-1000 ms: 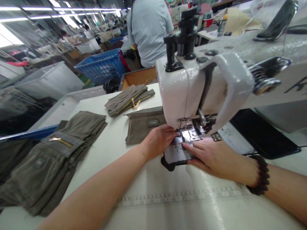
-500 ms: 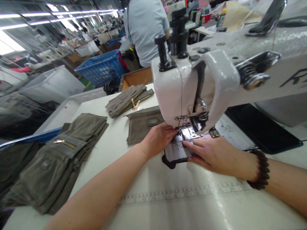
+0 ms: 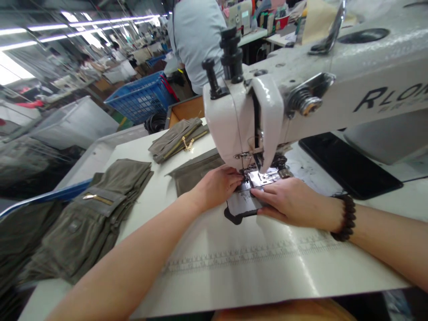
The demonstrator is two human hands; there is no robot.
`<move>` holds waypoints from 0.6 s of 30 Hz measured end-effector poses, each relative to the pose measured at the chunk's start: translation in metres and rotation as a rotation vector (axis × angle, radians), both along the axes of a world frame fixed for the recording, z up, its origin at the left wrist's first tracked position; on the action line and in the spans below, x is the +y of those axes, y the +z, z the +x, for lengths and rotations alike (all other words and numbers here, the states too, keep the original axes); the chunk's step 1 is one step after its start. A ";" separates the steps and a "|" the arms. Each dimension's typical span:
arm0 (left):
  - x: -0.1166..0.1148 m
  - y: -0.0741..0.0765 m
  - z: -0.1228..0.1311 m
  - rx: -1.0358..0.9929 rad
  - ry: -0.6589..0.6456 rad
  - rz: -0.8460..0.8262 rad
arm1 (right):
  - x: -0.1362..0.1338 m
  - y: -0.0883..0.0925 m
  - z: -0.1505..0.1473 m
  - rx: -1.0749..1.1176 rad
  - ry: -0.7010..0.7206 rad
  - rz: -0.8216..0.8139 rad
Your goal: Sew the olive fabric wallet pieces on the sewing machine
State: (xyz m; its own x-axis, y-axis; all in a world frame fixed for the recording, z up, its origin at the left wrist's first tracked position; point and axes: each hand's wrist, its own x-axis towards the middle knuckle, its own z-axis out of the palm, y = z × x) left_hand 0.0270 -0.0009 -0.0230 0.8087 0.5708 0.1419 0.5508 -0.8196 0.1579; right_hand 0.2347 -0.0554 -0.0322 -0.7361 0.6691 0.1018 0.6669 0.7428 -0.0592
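My left hand [image 3: 219, 183] is at the needle area of a white sewing machine [image 3: 230, 120], its fingers pressed together on the edge of an olive fabric panel [image 3: 187, 176]. The panel lies flat behind that hand, which hides part of it. My right hand [image 3: 287, 200] rests on the metal needle plate [image 3: 241, 203] with fingers stretched out, nothing visible in them. Both sets of fingertips are close to the presser foot [image 3: 246, 174]. What lies right under the foot is too small to make out.
Left on the table are a stack of olive fabric pieces [image 3: 96, 223] with zips and a smaller zipped bundle [image 3: 179, 139]. A black phone-like slab [image 3: 347, 165] lies under the machine arm. Beyond stand a blue crate [image 3: 140, 98] and a person in a light shirt [image 3: 197, 40].
The view has shifted, so the machine sits further left and the table's front edge shows. My left hand now covers most of the panel's label. Both hands stay beside the presser foot.
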 end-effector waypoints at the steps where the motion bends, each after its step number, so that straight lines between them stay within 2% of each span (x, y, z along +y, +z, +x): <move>1: -0.005 0.007 0.000 0.047 -0.013 -0.018 | 0.001 0.000 0.001 -0.005 0.015 0.001; 4: -0.024 0.024 0.002 0.155 -0.043 -0.105 | 0.003 0.000 0.006 -0.016 0.079 0.005; 6: -0.036 0.028 0.006 0.182 -0.025 -0.125 | 0.004 0.002 0.009 -0.024 0.122 0.023; 10: -0.048 0.016 0.008 0.077 0.060 -0.089 | 0.005 0.005 0.014 -0.033 0.184 0.053; 14: -0.050 -0.001 0.003 -0.093 0.038 -0.114 | 0.002 0.004 0.014 -0.012 0.206 0.049; 18: -0.052 -0.006 0.000 -0.103 0.043 -0.106 | -0.001 0.001 0.012 0.010 0.171 -0.006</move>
